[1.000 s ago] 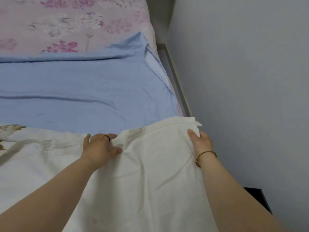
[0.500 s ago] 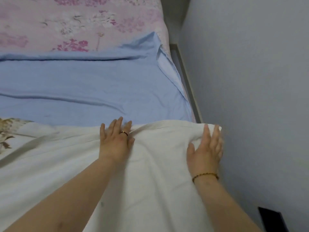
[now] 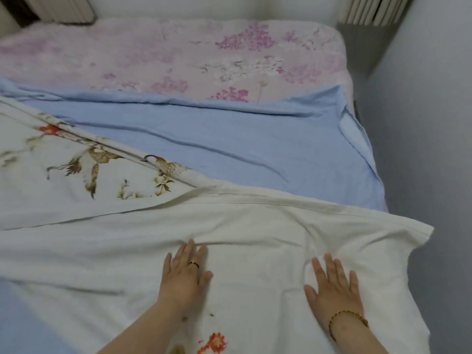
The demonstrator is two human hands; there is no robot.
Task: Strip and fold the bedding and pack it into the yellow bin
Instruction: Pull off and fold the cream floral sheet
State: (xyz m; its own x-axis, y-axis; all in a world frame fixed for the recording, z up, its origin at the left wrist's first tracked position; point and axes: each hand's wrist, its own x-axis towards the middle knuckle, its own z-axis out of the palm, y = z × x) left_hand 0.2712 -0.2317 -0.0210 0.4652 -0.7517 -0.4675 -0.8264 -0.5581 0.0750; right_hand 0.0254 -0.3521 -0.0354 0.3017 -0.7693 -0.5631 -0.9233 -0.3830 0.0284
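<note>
A white cover (image 3: 255,226) with a bird and flower print on its turned-back left part lies spread across the near half of the bed. My left hand (image 3: 186,274) presses flat on it with straight fingers and wears a ring. To its right, my right hand (image 3: 332,287), with a bead bracelet at the wrist, also lies flat on the white cloth near its right edge. Beyond the cover a blue sheet (image 3: 229,144) shows, creased, with its far right corner folded over. A pink floral mattress cover (image 3: 178,60) fills the far end. The yellow bin is out of view.
A grey wall (image 3: 434,149) runs close along the bed's right side, leaving a narrow gap. Ribbed white panels (image 3: 373,8) stand at the far right corner and another at the far left (image 3: 63,8).
Both hands have slid back toward me across the white cover, staying flat. The view has lifted and swung left, showing the printed part of the cover and the far end of the bed.
</note>
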